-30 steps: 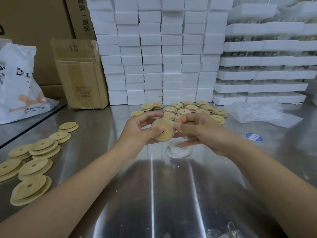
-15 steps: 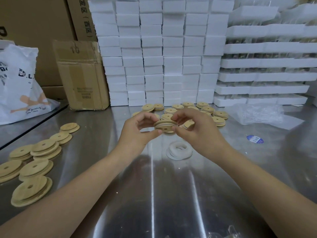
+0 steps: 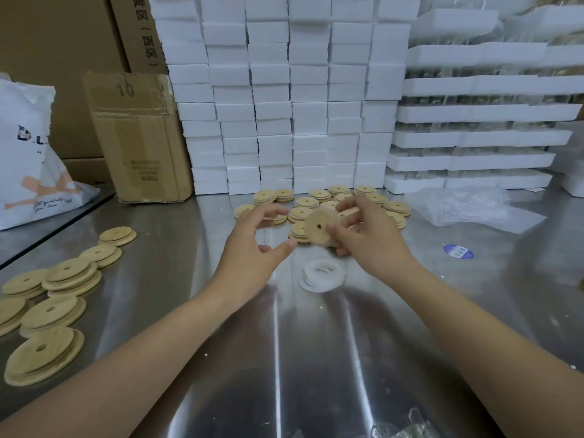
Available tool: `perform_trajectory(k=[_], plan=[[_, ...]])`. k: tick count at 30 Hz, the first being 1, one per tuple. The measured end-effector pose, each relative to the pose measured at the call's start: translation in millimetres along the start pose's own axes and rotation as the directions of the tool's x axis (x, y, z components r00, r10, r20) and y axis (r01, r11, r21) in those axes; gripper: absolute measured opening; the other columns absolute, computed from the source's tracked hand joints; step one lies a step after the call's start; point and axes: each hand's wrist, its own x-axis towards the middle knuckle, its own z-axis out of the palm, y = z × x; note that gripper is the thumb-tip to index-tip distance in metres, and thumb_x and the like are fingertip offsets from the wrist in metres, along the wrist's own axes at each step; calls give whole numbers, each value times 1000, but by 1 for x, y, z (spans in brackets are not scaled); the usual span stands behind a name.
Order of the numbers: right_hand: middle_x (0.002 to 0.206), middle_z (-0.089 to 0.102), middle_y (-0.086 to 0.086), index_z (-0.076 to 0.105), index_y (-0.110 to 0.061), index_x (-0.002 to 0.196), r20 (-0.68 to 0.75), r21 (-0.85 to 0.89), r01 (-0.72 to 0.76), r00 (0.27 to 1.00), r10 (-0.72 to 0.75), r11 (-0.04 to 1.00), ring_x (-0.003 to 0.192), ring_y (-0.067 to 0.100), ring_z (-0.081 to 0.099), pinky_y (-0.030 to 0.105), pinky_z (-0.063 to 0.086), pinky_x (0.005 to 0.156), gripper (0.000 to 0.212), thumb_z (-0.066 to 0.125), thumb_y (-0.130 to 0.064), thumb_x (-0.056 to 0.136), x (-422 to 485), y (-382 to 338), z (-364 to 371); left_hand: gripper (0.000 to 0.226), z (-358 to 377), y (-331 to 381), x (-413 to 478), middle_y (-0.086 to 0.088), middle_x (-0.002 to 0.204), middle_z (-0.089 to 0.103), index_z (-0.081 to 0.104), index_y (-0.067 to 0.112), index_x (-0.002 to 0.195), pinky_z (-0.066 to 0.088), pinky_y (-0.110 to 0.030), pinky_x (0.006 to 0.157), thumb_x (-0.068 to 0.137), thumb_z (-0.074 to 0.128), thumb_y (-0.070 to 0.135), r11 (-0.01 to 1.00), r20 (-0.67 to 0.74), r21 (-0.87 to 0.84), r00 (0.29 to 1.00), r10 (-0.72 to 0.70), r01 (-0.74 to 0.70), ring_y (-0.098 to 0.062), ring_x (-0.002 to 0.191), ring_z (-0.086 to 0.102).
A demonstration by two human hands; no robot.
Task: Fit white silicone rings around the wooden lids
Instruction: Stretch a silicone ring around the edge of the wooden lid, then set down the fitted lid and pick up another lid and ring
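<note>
One wooden lid is pinched on edge in my right hand, its flat face toward me, rim blurred. My left hand hangs at the lid's eight o'clock, apart from it, fingers loosely spread, holding nothing. The white silicone rings lie piled on the steel table at the lid's six o'clock. Spare lids sit stacked at nine o'clock.

The right hand grips a wooden lid, left hand empty.
</note>
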Motion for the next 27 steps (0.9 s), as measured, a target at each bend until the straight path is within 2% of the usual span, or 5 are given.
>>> perform_trajectory(k=[6, 9, 14, 21, 27], plan=[[96, 76, 23, 53, -6, 123, 26, 462, -381, 909, 417, 801, 73, 24, 78, 30, 66, 63, 37, 74, -1, 94, 14, 18, -24, 27, 13, -5, -13, 26, 142, 52, 69, 47, 121, 46, -26, 101, 98, 74, 35, 967, 257, 240, 966, 24, -88, 5, 137, 45], [105, 75, 23, 51, -1, 129, 54, 462, -424, 890, 452, 780, 87, 26, 79, 32, 66, 65, 45, 75, 2, 92, 15, 26, -29, 30, 14, -4, -15, 24, 155, 49, 70, 43, 132, 33, -29, 118, 101, 67, 47, 915, 387, 376, 922, -13, -144, 1, 146, 35], [97, 77, 21, 60, -2, 117, 13, 327, -379, 918, 397, 866, 72, 20, 78, 32, 66, 64, 27, 74, -1, 93, 16, 26, -23, 29, 11, -2, -16, 22, 155, 52, 72, 42, 124, 31, -25, 117, 100, 66, 55, 863, 427, 469, 904, -36, -187, 3, 147, 33], [71, 70, -6, 69, -25, 82, 16, -382, -29, 999, 39, 924, 72, 10, 64, 26, 47, 65, 10, 74, -24, 90, 12, 31, -7, 14, 7, -6, -13, 24, 129, 61, 67, 41, 95, 47, -32, 103, 93, 73, 53, 871, 362, 465, 932, -22, -160, 1, 125, 51], [77, 68, -11, 70, -30, 88, 188, -391, 191, 974, -125, 900, 72, 4, 61, 26, 48, 68, 6, 71, -32, 94, 3, 34, 2, 10, 4, -16, -8, 25, 124, 62, 72, 43, 95, 47, -27, 93, 92, 74, 53, 906, 336, 399, 942, -4, -139, 3, 120, 55]])
